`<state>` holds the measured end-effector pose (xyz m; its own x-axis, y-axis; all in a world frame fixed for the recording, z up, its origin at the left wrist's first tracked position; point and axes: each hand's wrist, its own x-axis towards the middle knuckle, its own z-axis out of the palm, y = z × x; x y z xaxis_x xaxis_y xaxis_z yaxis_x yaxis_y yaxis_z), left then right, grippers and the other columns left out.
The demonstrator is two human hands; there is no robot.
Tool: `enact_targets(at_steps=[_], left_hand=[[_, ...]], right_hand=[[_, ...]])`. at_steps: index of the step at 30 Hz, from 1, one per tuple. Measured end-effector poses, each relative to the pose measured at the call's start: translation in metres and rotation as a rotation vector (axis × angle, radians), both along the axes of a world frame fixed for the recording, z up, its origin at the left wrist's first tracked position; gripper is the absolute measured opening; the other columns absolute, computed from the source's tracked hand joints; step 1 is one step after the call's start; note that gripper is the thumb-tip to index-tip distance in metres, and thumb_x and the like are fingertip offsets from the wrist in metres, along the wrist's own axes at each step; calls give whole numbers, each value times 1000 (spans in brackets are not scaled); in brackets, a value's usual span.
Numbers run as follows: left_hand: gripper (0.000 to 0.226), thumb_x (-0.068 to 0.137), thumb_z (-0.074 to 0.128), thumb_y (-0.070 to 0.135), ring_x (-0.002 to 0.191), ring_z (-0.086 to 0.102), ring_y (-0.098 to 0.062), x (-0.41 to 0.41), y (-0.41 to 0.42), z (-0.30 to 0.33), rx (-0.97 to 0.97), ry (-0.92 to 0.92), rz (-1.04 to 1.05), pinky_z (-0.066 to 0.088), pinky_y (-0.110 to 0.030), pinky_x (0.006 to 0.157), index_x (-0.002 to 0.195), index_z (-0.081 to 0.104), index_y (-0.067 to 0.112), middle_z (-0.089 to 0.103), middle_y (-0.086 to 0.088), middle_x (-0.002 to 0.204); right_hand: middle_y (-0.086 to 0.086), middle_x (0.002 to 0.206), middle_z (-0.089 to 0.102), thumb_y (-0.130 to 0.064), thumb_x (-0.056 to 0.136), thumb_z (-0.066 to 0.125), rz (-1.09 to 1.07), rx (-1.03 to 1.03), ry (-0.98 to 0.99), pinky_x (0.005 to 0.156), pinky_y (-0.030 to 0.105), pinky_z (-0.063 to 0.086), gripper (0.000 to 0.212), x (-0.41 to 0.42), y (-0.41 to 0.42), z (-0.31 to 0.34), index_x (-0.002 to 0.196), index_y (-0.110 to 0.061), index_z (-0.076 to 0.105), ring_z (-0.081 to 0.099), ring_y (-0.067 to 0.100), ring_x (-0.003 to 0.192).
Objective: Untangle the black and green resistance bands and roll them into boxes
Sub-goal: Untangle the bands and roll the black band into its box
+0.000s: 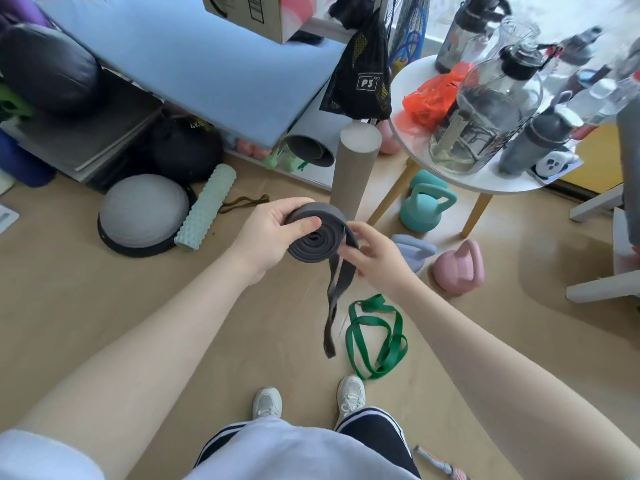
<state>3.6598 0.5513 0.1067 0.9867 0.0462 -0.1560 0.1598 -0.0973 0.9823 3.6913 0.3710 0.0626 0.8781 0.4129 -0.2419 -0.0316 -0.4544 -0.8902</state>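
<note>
The left hand (266, 233) has its grip pressed around a flat coil of wide black rubber resistance band (317, 237), thumb on the top face and fingers curled behind the rim, while the right hand (374, 251) pinches the outer wrap at the coil's near edge, where the loose tail leaves it. That tail hangs down in front of the person, its end above the tan floor (138, 306). The thin green rubber resistance band (377, 337) lies apart on the floor in loose loops, just ahead of the right white trainer (350, 396).

To roll well, I would keep the thumb firm on the coil's face so the layers stay level, feed the tail flat — no twist — and hold light tension with the right fingers until the end is wrapped.

Counted: two resistance bands — one black, one green. No box meant for them can be made out for certain; one cardboard box (256, 15) sits on the shelving at the top edge.
</note>
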Motion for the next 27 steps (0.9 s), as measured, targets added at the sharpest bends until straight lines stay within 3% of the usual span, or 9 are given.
enact_targets(at_steps=[2, 6, 9, 11, 14, 17, 20, 23, 27], left_hand=[[23, 87, 60, 9, 81, 64, -5, -4, 0, -1, -131, 32, 104, 50, -19, 74, 90, 66, 31, 71, 16, 81], [22, 86, 60, 9, 80, 64, -4, -10, 2, -1, -156, 63, 104, 51, -19, 73, 92, 65, 29, 70, 12, 84], [23, 85, 62, 7, 79, 64, -2, -11, 5, 4, -93, 25, 62, 51, -15, 74, 93, 64, 28, 69, 10, 88], [24, 85, 63, 8, 80, 63, -2, -10, 10, 9, -62, 5, 59, 50, -14, 74, 92, 64, 30, 68, 10, 89], [25, 85, 63, 5, 79, 62, -2, -10, 21, 17, -10, -18, 29, 49, -14, 75, 93, 65, 29, 68, 8, 89], [23, 85, 61, 4, 80, 63, -4, -12, 29, 23, -31, -16, -20, 49, -14, 75, 95, 67, 24, 70, 7, 88], [21, 85, 61, 7, 83, 63, -7, -11, 25, 24, -94, -28, 63, 49, -17, 77, 97, 66, 23, 70, 8, 88], [19, 87, 59, 8, 88, 64, -12, -11, 13, 25, -257, -16, 183, 51, -27, 82, 98, 66, 21, 70, 5, 90], [16, 87, 59, 12, 90, 63, -16, -11, 0, 25, -408, -1, 318, 50, -30, 81, 98, 67, 21, 70, 4, 91]], right_hand=[[1, 99, 59, -23, 91, 57, -75, 20, -35, 68, 16, 44, 13, 3, 2, 5, 103, -29, 58, 57, 14, 82], [1, 119, 53, -19, 89, 60, 132, -133, -22, 99, 30, 40, 15, 12, 1, 19, 103, -15, 60, 50, 13, 109], [1, 106, 59, -1, 88, 55, 184, 131, 68, 93, 36, 48, 41, 8, 6, 33, 121, -21, 43, 59, 18, 102], [-1, 99, 57, -1, 87, 56, 180, 174, 36, 89, 35, 51, 48, 7, 10, 37, 124, -26, 39, 61, 18, 94], [-4, 85, 55, -15, 86, 61, 215, 92, -82, 73, 30, 52, 39, 10, 12, 43, 118, -29, 44, 60, 12, 76], [-12, 75, 54, -11, 88, 60, 219, 33, -153, 67, 19, 45, 28, 15, 11, 51, 108, -29, 52, 51, 5, 64], [-2, 80, 64, -7, 90, 56, 135, 132, -81, 76, 26, 53, 28, 11, 15, 57, 102, -31, 59, 59, 9, 70], [8, 93, 69, -7, 92, 53, 3, 224, -62, 80, 35, 56, 28, 3, 23, 63, 114, -20, 64, 63, 14, 79], [-4, 113, 64, -6, 95, 47, -116, 285, -116, 81, 9, 46, 36, -9, 32, 69, 130, -12, 53, 60, -6, 92]])
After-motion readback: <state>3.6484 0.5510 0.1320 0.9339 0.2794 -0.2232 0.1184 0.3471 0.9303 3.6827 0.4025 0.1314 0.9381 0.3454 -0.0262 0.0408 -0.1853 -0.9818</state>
